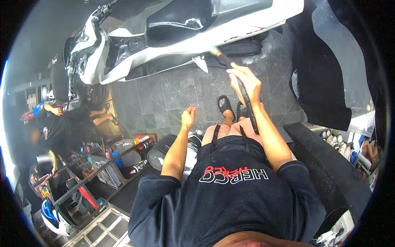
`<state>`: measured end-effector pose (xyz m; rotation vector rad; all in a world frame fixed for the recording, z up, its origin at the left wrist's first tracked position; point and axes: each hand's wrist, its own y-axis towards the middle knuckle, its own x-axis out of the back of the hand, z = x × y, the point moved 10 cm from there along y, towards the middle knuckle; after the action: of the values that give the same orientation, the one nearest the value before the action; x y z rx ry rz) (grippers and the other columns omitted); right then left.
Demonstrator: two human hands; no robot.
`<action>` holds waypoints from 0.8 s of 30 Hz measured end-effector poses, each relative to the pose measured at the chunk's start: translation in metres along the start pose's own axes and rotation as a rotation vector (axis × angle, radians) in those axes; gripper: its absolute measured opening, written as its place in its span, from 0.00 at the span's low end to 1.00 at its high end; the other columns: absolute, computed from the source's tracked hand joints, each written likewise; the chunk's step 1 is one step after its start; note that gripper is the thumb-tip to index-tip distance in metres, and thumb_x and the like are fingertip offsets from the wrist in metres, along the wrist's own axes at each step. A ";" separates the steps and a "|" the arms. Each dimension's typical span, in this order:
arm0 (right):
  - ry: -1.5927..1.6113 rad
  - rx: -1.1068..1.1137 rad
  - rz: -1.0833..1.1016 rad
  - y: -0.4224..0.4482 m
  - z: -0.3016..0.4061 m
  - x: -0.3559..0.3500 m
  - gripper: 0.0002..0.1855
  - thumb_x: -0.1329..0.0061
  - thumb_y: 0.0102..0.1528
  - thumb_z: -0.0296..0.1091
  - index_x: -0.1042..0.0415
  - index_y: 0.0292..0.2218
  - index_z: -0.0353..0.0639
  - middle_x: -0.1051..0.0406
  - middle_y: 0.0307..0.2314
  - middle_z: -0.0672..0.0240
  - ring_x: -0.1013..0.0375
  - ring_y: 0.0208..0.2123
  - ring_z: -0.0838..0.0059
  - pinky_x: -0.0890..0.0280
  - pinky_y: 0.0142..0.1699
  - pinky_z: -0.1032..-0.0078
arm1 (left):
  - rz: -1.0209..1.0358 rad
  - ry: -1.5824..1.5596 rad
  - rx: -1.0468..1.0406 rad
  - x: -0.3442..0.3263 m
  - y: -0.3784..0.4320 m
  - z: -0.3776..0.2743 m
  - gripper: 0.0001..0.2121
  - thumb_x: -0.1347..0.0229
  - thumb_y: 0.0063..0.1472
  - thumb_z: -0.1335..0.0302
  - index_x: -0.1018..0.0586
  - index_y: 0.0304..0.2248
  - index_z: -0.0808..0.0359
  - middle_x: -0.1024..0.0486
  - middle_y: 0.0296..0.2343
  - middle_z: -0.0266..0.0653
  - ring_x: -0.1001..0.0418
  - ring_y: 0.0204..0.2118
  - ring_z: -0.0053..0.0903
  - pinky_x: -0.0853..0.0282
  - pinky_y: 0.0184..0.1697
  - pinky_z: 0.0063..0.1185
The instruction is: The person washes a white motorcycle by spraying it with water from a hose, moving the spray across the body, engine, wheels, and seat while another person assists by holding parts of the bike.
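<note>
A white and black motor scooter [179, 46] stands across the top of the head view. My right hand [245, 81] grips a black wand [226, 60] with a hose running down past my thigh. The wand's brass-coloured tip points at the scooter's lower side panel, and white glare or mist hides where the tip ends. Left of it, my left hand [189, 115] hangs over the floor with curled fingers and holds nothing that I can see. A dark wheel [240, 48] shows below the scooter's rear panel.
At the left, a person in dark clothes [58, 126] is beside metal shelving [101, 173] with bottles and tools. A black drum [160, 151] stands near my left forearm. Black sheeting [321, 68] hangs at the right. A white helmet [57, 220] lies lower left. Ribbed floor tiles [160, 95] lie underfoot.
</note>
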<state>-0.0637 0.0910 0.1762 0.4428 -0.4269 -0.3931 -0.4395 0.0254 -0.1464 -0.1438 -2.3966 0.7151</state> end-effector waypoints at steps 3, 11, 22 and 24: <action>-0.055 0.005 -0.017 0.004 0.001 0.043 0.12 0.41 0.47 0.19 0.20 0.36 0.41 0.22 0.37 0.56 0.20 0.35 0.64 0.25 0.40 0.74 | -0.017 -0.074 0.047 0.000 -0.017 0.011 0.13 0.51 0.67 0.72 0.19 0.43 0.70 0.18 0.33 0.40 0.21 0.35 0.21 0.26 0.41 0.20; -0.074 -0.016 -0.131 0.000 -0.037 0.088 0.14 0.42 0.47 0.18 0.20 0.37 0.41 0.22 0.36 0.56 0.20 0.38 0.63 0.25 0.42 0.73 | 0.027 0.125 0.155 -0.012 -0.029 0.007 0.13 0.51 0.66 0.72 0.19 0.43 0.69 0.18 0.32 0.38 0.22 0.34 0.19 0.27 0.40 0.19; -0.100 -0.045 -0.211 0.001 -0.071 0.120 0.12 0.42 0.48 0.19 0.21 0.37 0.40 0.22 0.35 0.57 0.20 0.37 0.62 0.25 0.42 0.72 | 0.008 -0.034 -0.020 -0.043 0.006 -0.039 0.14 0.49 0.66 0.68 0.18 0.43 0.67 0.18 0.30 0.38 0.22 0.31 0.20 0.27 0.39 0.21; -0.116 -0.027 -0.237 0.004 -0.071 0.129 0.11 0.42 0.49 0.19 0.21 0.37 0.40 0.22 0.35 0.57 0.20 0.37 0.63 0.26 0.42 0.72 | 0.050 -0.055 0.002 -0.047 0.008 -0.033 0.15 0.49 0.68 0.68 0.21 0.45 0.73 0.19 0.34 0.37 0.24 0.35 0.18 0.27 0.41 0.18</action>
<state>0.0795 0.0589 0.1595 0.4471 -0.4831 -0.6561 -0.3825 0.0348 -0.1545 -0.1857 -2.4525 0.7530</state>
